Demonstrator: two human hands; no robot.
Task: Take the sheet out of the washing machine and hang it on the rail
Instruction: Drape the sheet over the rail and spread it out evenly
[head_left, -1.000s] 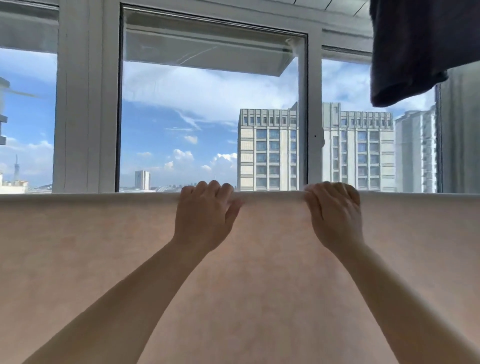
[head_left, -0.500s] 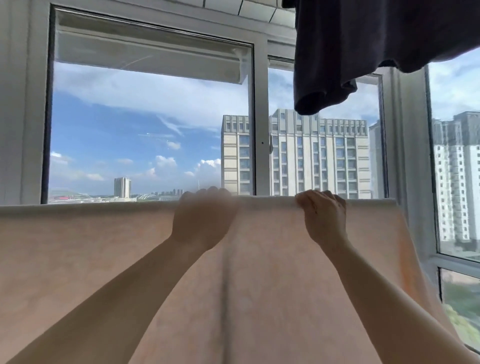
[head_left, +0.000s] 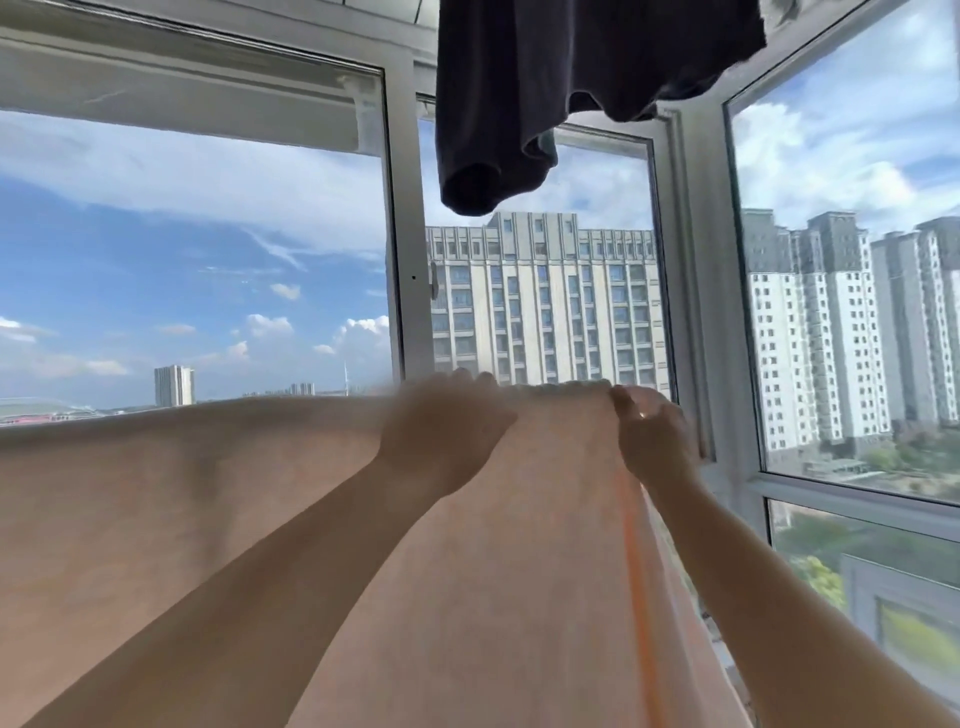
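While I look out through the window frame (head_left: 410, 234) at the apartment blocks (head_left: 545, 296), the peach sheet (head_left: 156, 519) fills the near view, draped with its top fold running left to right. Above right hangs a dark garment (head_left: 519, 93). My left hand (head_left: 441, 431) is blurred on the fold; I cannot tell its grip. My right hand (head_left: 654, 436) pinches the fold's right end.

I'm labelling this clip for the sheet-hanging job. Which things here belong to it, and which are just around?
Part of the job:
pink sheet
left hand, on the sheet's top edge, blurred
right hand, gripping the sheet's right end

Just around:
dark garment hanging overhead
window frame
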